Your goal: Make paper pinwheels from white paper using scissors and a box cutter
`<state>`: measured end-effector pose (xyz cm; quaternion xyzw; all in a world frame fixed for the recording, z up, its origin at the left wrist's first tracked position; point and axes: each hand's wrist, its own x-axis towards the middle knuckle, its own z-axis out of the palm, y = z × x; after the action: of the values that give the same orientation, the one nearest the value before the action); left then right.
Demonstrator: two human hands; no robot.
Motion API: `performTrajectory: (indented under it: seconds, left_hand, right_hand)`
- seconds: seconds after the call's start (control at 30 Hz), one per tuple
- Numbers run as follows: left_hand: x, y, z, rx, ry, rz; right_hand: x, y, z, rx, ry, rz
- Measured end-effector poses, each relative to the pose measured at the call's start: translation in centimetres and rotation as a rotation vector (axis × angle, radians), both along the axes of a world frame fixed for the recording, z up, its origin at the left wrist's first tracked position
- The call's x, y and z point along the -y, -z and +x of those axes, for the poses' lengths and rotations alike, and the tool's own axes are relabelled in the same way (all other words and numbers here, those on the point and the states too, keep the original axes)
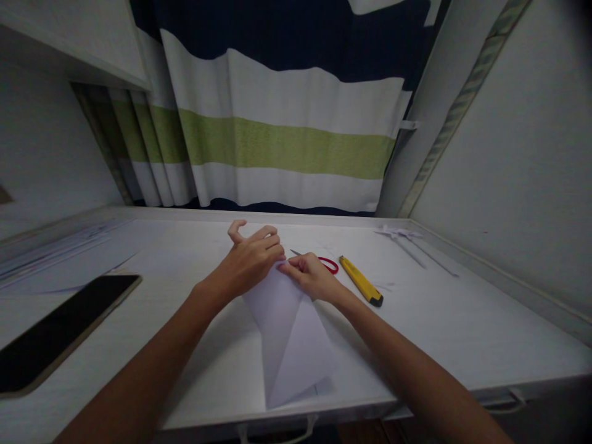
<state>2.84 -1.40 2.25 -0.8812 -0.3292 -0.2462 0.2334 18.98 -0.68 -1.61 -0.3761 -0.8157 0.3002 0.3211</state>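
A folded sheet of white paper (pixel 289 333) stretches from my hands toward the desk's front edge, with a crease running down it. My left hand (pixel 256 256) grips its far end; the thumb and index finger are partly hidden, and other fingers curl above. Close beside it, my right hand (pixel 309 275) pinches the same end between thumb and fingers. Just behind the right hand lie scissors (pixel 329 265) with red handles, partly covered by that hand. To their right rests a yellow utility knife (pixel 361 282) with a black end.
A black phone (pixel 69 330) lies at the left, near a stack of papers (pixel 60 250). Paper strips (pixel 407 240) lie at the back right of the white desk (pixel 439 327). A striped curtain (pixel 287 145) hangs behind. Drawer handles (pixel 277 435) jut out in front.
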Motion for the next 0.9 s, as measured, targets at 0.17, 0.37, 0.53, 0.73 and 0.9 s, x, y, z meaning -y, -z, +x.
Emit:
performTrajectory:
  seconds: [0.17, 0.37, 0.53, 0.73, 0.9]
  left_hand:
    - [-1.4, -0.4, -1.6, 0.12, -0.098, 0.021]
    - [-3.3, -0.4, -4.8, 0.201, -0.239, 0.027]
    - [-3.8, -0.5, -6.0, 0.272, -0.292, 0.007]
    - [-4.6, -0.7, -7.0, 0.518, -0.397, -0.082]
    - [-5.4, 0.0, -6.8, 0.989, -0.34, -0.308]
  right_hand:
    - [-0.5, 0.1, 0.7, 0.05, -0.022, -0.126]
    - [-1.4, 0.0, 1.9, 0.089, -0.071, -0.336]
    - [-2.3, -0.7, 3.9, 0.019, -0.132, -0.441]
    - [-3.8, -0.5, 8.2, -0.085, -0.049, -0.689]
    - [-4.7, 0.2, 8.1, -0.414, 0.153, -0.477]
